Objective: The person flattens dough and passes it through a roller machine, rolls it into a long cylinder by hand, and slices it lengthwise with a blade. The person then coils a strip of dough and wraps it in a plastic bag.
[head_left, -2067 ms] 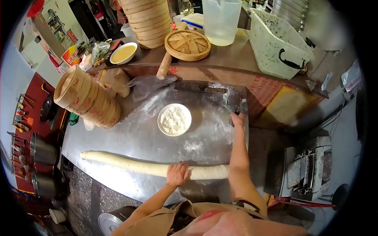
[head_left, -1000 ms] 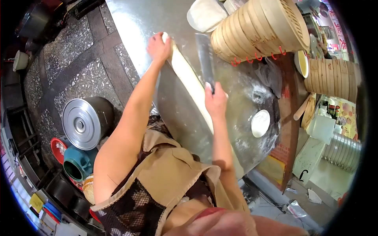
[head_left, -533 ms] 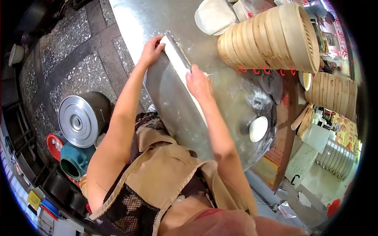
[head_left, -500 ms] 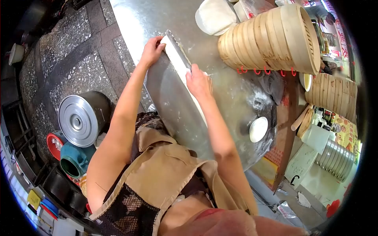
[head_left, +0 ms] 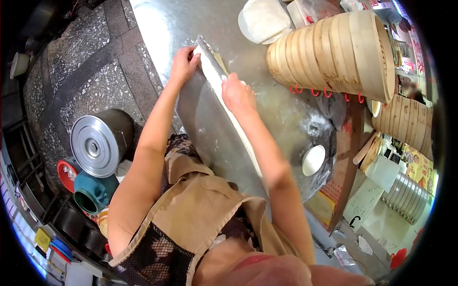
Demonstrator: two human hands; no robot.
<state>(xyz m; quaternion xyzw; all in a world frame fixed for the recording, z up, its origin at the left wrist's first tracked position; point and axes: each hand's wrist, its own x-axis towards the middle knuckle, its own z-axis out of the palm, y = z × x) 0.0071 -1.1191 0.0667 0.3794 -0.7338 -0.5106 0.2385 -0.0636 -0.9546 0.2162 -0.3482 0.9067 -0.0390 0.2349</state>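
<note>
A long white roll of dough lies across the metal worktable, running from my left hand down under my right forearm. My left hand has its fingers and thumb closed at the roll's far end. My right hand is wrapped round the handle of a long grey knife, its handle mostly hidden by the fingers. The blade lies lengthwise along the dough, its tip near my left fingertips. A thin pale yellowish strip shows just right of the blade.
Stacked bamboo steamers lie to the right, beside flat round white sheets. A white oval dish-like thing sits near the table's right corner. On the floor at left are a lidded metal pot and a teal container.
My right hand and the knife have shifted slightly left, and the blade now overlaps the dough more. My left hand stays at the roll's end. The view has turned a little.
</note>
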